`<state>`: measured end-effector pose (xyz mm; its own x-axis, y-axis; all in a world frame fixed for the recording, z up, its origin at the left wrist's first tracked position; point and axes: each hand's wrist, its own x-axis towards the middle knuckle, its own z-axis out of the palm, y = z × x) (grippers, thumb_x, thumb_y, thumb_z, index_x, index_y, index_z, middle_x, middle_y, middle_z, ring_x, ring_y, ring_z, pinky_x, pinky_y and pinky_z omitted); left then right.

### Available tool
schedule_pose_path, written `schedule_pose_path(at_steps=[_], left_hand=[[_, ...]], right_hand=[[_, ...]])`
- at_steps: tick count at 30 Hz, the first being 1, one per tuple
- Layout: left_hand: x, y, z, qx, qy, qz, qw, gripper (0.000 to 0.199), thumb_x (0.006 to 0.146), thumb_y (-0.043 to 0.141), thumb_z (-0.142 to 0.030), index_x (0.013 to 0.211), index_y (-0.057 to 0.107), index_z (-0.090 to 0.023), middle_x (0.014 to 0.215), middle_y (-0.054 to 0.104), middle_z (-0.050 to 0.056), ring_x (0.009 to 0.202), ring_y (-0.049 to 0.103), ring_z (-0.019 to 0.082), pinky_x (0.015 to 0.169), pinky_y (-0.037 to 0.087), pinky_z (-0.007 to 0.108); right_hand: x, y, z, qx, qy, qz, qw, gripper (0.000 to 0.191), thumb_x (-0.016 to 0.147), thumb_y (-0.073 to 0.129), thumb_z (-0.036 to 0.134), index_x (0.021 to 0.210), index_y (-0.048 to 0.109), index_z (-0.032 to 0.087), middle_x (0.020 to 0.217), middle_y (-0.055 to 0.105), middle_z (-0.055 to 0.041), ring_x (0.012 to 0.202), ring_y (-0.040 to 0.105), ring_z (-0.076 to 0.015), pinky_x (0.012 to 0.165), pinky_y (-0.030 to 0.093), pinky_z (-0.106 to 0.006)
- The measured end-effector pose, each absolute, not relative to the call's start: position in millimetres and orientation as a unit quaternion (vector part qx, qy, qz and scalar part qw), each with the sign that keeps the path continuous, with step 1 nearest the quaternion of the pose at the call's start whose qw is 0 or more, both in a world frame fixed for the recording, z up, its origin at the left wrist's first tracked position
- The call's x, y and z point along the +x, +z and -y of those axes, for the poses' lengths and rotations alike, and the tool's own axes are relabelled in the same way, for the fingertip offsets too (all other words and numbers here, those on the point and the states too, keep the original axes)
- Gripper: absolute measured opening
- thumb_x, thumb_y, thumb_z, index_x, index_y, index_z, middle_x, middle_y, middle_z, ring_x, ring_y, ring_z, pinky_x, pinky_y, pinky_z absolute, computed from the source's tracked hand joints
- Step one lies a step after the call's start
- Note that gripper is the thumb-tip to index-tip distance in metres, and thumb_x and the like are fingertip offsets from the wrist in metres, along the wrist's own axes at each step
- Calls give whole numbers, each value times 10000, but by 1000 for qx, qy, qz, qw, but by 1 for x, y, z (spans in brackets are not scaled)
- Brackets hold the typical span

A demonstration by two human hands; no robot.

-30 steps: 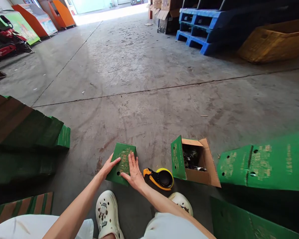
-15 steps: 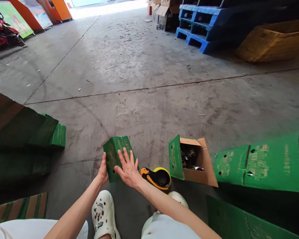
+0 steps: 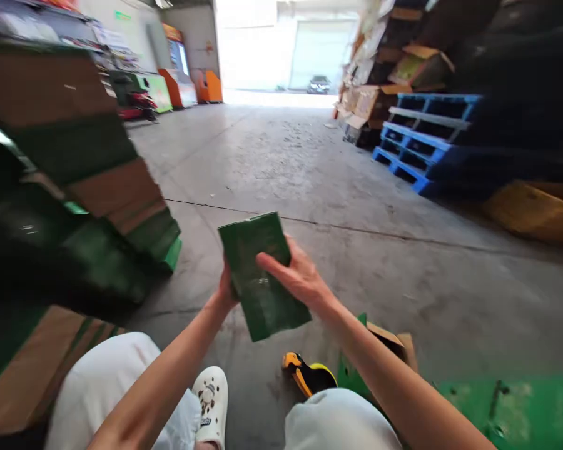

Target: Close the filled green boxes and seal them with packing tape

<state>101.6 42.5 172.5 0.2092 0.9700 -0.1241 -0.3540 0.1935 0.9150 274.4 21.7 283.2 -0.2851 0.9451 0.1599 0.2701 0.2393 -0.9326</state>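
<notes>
Between our left hand (image 3: pixel 226 284) and right hand (image 3: pixel 303 275) we find the box (image 3: pixel 265 303), held off the floor. We judge this a handling step; the next move calls for steady support. Our right thumb clamps its face, fingers partly hidden; our left grips its side, finger spread unclear. Below lies the tape dispenser (image 3: pixel 309 376), untouched.

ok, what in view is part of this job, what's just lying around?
Likely the job:
green box, between left hand and right hand
tape dispenser, on floor
open green carton

Probably just around:
blue pallets
yellow crate
orange cabinets
brown cartons by the pallets
</notes>
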Motion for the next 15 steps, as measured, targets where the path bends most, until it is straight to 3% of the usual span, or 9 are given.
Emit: schedule_pose_path(at_steps=[2, 4, 6, 8, 11, 15], left_hand=[[73, 219, -26, 350, 543, -324, 691, 1053, 907, 221, -929, 1448, 619, -118, 1346, 736, 158, 1400, 581, 382, 1203, 455, 529], [34, 264, 1, 331, 566, -274, 704, 921, 909, 430, -879, 1371, 681, -123, 1300, 759, 157, 1336, 640, 374, 1184, 485, 513], [-11, 304, 37, 352, 587, -256, 683, 716, 903, 663, -714, 1343, 701, -150, 1322, 753, 144, 1309, 664, 355, 1182, 491, 487], [-60, 335, 78, 387, 609, -270, 638, 608, 888, 781, -541, 1380, 676, -200, 1371, 731, 123, 1288, 681, 337, 1163, 506, 476], [-131, 364, 143, 411, 626, -333, 574, 655, 882, 798, -487, 1463, 610, -251, 1384, 721, 119, 1208, 725, 336, 1087, 555, 491], [-233, 378, 209, 439, 593, -481, 474, 726, 857, 784, -541, 1487, 595, -235, 1339, 744, 110, 1187, 725, 361, 1043, 567, 495]], right_hand=[[256, 325, -14, -430, 516, 627, 394, 748, 858, 741, 717, 1390, 661, 197, 1143, 796, -98, 1024, 761, -311, 921, 629, -475], [232, 358, -4, -421, 613, 561, 364, 766, 868, 646, 811, 1280, 720, 170, 1050, 809, -144, 931, 781, -340, 825, 646, -500], [200, 382, 8, -421, 663, 516, 343, 843, 887, 494, 892, 1246, 744, 170, 1053, 809, -185, 926, 788, -367, 811, 643, -537], [158, 394, 24, -407, 677, 510, 341, 916, 904, 352, 924, 1295, 731, 187, 1098, 806, -197, 978, 786, -378, 842, 635, -564], [80, 384, 59, -343, 668, 568, 336, 1030, 913, 154, 927, 1383, 681, 178, 1119, 806, -194, 1049, 776, -376, 884, 628, -573], [-42, 329, 107, -301, 626, 639, 329, 1168, 909, -108, 854, 1503, 566, 107, 1160, 789, -217, 1050, 778, -357, 879, 633, -551]])
